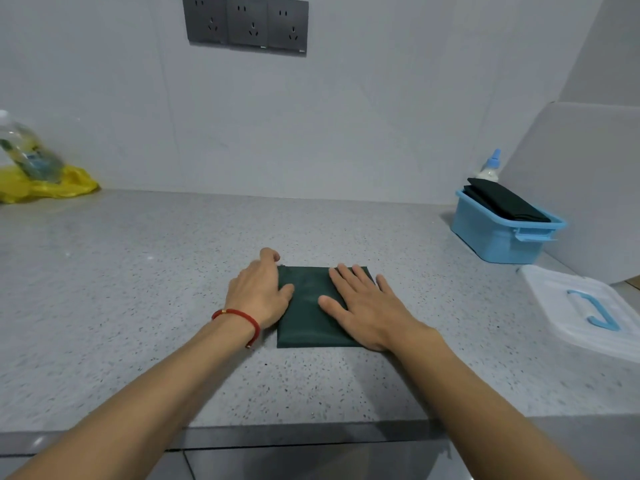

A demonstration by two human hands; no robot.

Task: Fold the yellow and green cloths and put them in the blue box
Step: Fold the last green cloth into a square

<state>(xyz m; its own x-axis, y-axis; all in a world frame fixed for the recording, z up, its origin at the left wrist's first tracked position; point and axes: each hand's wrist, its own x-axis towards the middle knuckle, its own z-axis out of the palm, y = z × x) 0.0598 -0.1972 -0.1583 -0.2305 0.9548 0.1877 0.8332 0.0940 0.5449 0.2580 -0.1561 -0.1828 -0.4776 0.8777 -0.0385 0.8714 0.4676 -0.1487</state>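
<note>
A dark green cloth (304, 317), folded into a flat rectangle, lies on the speckled grey counter (138, 289) in front of me. My left hand (259, 292) sits on its left edge, thumb on top of the fabric and fingers curled at the far left corner. My right hand (360, 306) lies flat on the right half of the cloth, fingers straight and spread. The blue box (498, 237) stands at the far right against the wall, lid off, with a dark folded cloth (505, 202) sticking out of it. A crumpled yellow sheet (52, 188) lies at the far left.
A clear bottle (27, 150) leans on the yellow sheet. The box's clear lid (561, 299) with a blue handle lies at the right. A white bottle with a blue cap (490, 168) stands behind the box. Wall sockets (246, 26) are above. The counter's front edge runs just below my forearms.
</note>
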